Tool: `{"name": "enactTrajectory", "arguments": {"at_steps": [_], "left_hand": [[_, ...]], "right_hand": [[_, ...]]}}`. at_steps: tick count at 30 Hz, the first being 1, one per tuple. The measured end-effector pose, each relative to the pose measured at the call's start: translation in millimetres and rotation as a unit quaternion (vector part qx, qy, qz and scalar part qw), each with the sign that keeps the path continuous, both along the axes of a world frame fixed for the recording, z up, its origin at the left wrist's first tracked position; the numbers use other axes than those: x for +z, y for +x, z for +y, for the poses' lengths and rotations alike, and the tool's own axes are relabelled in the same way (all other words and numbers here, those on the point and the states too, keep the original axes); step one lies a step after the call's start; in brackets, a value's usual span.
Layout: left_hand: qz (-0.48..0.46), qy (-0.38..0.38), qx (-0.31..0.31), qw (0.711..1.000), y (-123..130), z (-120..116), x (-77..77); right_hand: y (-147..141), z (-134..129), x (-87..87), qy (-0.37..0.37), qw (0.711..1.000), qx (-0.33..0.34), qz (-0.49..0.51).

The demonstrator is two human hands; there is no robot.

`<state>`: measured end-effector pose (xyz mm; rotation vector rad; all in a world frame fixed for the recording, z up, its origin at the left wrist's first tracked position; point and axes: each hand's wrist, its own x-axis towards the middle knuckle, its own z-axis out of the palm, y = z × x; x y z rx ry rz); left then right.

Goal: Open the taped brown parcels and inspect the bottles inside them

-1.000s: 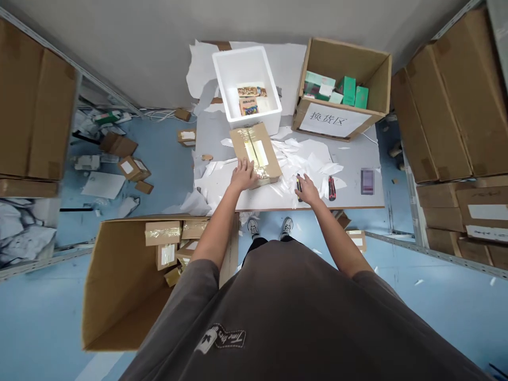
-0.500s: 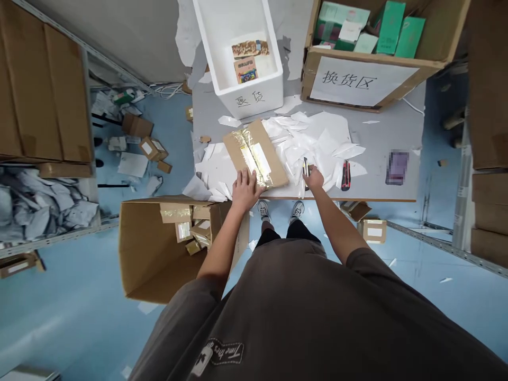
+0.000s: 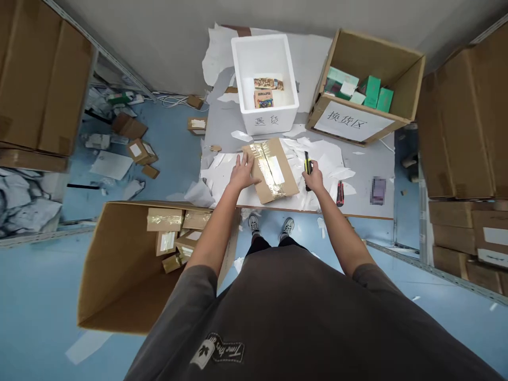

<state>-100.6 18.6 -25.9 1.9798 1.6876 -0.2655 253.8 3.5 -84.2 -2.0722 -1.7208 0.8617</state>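
Spread wide, the left grip (image 3: 243,173) rests on a taped parcel (image 3: 271,170) whose label (image 3: 277,170) is illegible; right of the parcel, the right grip (image 3: 312,174) wraps a cutter (image 3: 307,160), partly hiding it. White paper scraps (image 3: 319,151) litter the grey table (image 3: 367,161) around the parcel; beyond it stands a wall (image 3: 178,47). Cartons (image 3: 456,127) far to its right are cut off.
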Motion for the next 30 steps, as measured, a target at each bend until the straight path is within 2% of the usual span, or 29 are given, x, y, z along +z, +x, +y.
{"name": "enactTrajectory", "arguments": {"at_steps": [2, 5, 8, 11, 16, 22, 26, 30], "left_hand": [[-0.008, -0.006, -0.021, 1.0, -4, 18, -2.5], [-0.016, -0.038, -0.031, 0.999, -6, 33, -9.0], [-0.011, -0.057, -0.025, 0.998, -3, 38, -16.8], [-0.009, -0.049, -0.029, 0.998, 1, 39, -22.3], [-0.007, -0.049, -0.036, 0.998, 6, 41, -23.7], [-0.006, -0.051, -0.037, 0.998, 5, 41, -17.7], [-0.014, -0.059, -0.031, 0.998, 4, 39, -13.6], [-0.016, -0.059, -0.031, 0.998, 0, 37, -13.2]], "right_hand": [[-37, 15, 23.3, 0.006, 0.998, 0.057, 0.017], [-100, 40, 49.4, -0.004, 0.991, 0.13, -0.033], [-151, 61, 63.0, -0.038, 0.977, 0.176, -0.117], [-180, 74, 68.8, -0.088, 0.96, 0.183, -0.192], [-200, 83, 75.8, -0.131, 0.939, 0.174, -0.266], [-213, 81, 89.6, -0.153, 0.92, 0.186, -0.309], [-210, 63, 99.8, -0.2, 0.906, 0.208, -0.311], [-194, 30, 106.8, -0.237, 0.899, 0.224, -0.294]]}}
